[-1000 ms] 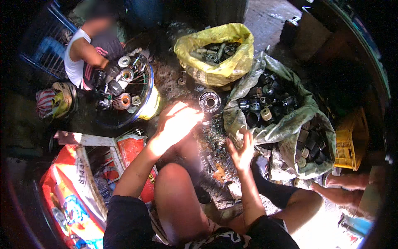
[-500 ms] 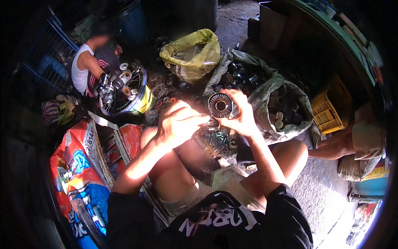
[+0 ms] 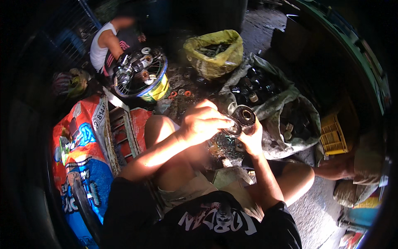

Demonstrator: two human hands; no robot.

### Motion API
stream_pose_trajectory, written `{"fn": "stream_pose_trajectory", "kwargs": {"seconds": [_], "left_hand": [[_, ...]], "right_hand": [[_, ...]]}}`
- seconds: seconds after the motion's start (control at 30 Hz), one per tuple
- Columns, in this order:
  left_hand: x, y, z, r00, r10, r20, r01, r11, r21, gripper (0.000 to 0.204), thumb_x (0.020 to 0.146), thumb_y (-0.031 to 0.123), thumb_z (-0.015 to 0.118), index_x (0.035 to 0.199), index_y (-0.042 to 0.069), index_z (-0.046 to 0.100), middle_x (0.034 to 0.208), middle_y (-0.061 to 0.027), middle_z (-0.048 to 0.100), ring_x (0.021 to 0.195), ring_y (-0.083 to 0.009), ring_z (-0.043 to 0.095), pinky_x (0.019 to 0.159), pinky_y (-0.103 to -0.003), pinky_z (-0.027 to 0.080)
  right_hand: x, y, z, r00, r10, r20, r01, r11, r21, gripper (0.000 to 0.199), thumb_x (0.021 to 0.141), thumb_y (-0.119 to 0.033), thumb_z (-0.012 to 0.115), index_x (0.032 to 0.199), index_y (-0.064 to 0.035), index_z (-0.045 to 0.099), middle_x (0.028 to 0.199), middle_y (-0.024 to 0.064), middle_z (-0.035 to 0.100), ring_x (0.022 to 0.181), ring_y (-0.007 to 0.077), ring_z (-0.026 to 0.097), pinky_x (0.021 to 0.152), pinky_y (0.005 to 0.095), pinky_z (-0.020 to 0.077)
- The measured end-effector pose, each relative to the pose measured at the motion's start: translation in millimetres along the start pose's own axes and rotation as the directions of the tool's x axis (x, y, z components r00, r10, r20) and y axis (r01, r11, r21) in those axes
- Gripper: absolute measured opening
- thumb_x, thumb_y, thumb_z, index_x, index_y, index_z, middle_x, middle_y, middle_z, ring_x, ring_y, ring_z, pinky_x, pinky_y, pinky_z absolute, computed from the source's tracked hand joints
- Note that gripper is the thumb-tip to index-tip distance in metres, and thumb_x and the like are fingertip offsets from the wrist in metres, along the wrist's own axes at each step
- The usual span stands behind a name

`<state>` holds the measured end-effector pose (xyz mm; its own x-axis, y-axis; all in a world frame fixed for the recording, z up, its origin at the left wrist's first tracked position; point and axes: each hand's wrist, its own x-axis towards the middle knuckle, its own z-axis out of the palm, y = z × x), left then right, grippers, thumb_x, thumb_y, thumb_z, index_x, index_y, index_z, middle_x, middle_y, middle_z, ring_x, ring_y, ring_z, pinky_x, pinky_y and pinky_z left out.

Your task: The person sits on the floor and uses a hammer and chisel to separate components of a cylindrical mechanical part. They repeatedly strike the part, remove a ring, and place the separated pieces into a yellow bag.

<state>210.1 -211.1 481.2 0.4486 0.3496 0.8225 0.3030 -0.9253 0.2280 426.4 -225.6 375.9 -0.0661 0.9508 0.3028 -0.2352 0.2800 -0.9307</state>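
Both my hands are raised in front of my knees in strong sunlight. In my right hand (image 3: 253, 139) is a round black part (image 3: 237, 115) with a pale-rimmed hole at its middle, gripped from the right side. My left hand (image 3: 201, 124) pinches a dark, shiny round disc (image 3: 233, 129) at its left edge. The disc sits beside and just below the black part, and the two appear to touch. Glare washes out some of my left fingers.
Ahead stand a yellow sack (image 3: 213, 70) and grey sacks (image 3: 269, 145) of dark parts. At left, a wheel loaded with parts lies on a bucket (image 3: 159, 89) near a seated person (image 3: 105, 43). A yellow crate (image 3: 331, 135) and another person's leg (image 3: 336, 168) are at right.
My hands have shifted right and slightly down in the picture. The black part has turned, so its ridged face shows less, and the disc is closer against it. The surroundings have shifted with my head.
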Motion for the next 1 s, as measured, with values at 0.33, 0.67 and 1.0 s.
{"fn": "stream_pose_trajectory", "kwargs": {"seconds": [0.33, 0.67, 1.0], "left_hand": [[-12.9, -29.0, -6.1, 0.411, -0.514, 0.753, 0.740, 0.671, 0.053, 0.025, 0.070, 0.025, 0.084, 0.087, 0.009, 0.076, 0.087, -0.0064, 0.072, 0.073, -0.0221, 0.067, 0.067, -0.034, 0.052], [-19.8, -23.0, 37.6, 0.963, 0.151, 0.225, -0.160, 0.987, 0.023, 0.012, 0.071, 0.013, 0.072, 0.081, 0.018, 0.075, 0.085, 0.0059, 0.066, 0.092, -0.0161, 0.061, 0.085, -0.034, 0.051], [-25.2, -94.0, 38.5, 0.296, -0.490, 0.820, 0.543, 0.792, 0.277, 0.015, 0.068, 0.021, 0.081, 0.077, 0.011, 0.075, 0.064, -0.0077, 0.066, 0.063, -0.0240, 0.064, 0.058, -0.041, 0.050]], "right_hand": [[5.9, -25.6, -2.6, 0.838, -0.060, 0.542, 0.543, 0.182, -0.819, 0.090, 0.049, -0.053, 0.083, 0.124, -0.0092, 0.058, 0.114, 0.0093, 0.058, 0.108, 0.0295, 0.053, 0.104, 0.0546, 0.0328], [-7.5, -2.2, -31.1, 0.921, 0.390, 0.026, -0.353, 0.859, -0.371, 0.063, 0.061, -0.028, 0.089, 0.110, 0.0044, 0.064, 0.094, 0.0170, 0.071, 0.090, 0.0236, 0.068, 0.084, 0.0357, 0.0523], [-33.2, 25.4, -58.0, 0.996, 0.084, -0.016, -0.040, 0.286, -0.957, 0.083, 0.054, -0.041, 0.088, 0.115, 0.0058, 0.057, 0.114, 0.0233, 0.061, 0.112, 0.0400, 0.054, 0.103, 0.0496, 0.0363]]}}
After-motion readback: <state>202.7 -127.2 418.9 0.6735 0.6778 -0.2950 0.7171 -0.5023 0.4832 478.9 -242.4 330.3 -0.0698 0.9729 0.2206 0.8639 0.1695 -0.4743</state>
